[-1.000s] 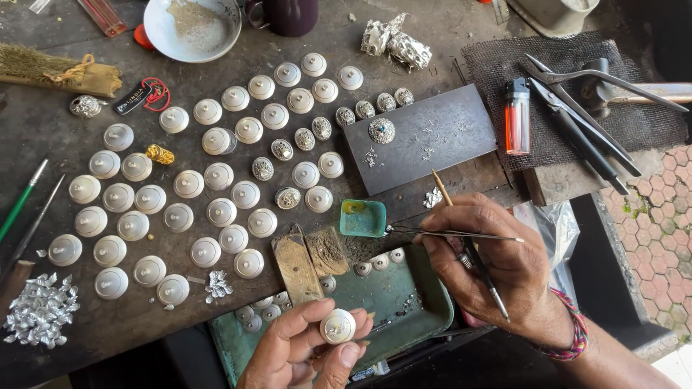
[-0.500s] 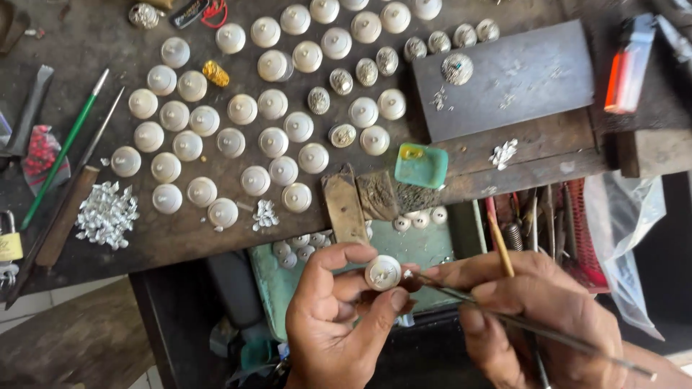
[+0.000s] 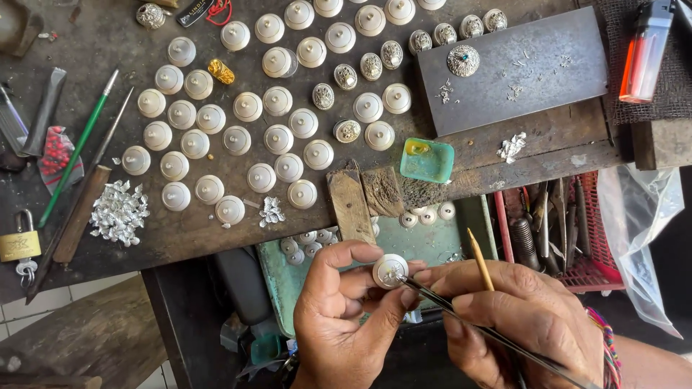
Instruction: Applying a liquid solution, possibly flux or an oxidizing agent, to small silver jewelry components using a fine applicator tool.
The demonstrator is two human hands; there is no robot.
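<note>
Left hand (image 3: 346, 317) pinches round white button (image 3: 390, 271) over green tray (image 3: 432, 241), below bench edge. Right hand (image 3: 519, 317) grips tweezers (image 3: 461, 317) and wooden stick (image 3: 480, 268), tips on button face. Step: seating filigree ornament. Next move needs steady, light touch.

Rows of round white caps (image 3: 249, 106) crowd the table (image 3: 94, 43) across the upper middle, leaving only narrow gaps. The dark slab (image 3: 533, 72) at upper right lies mostly bare. Tools (image 3: 76, 155) bar the left edge.

Silver-white domes (image 3: 288, 167), teal dish (image 3: 427, 160), orange lighter (image 3: 644, 52).
</note>
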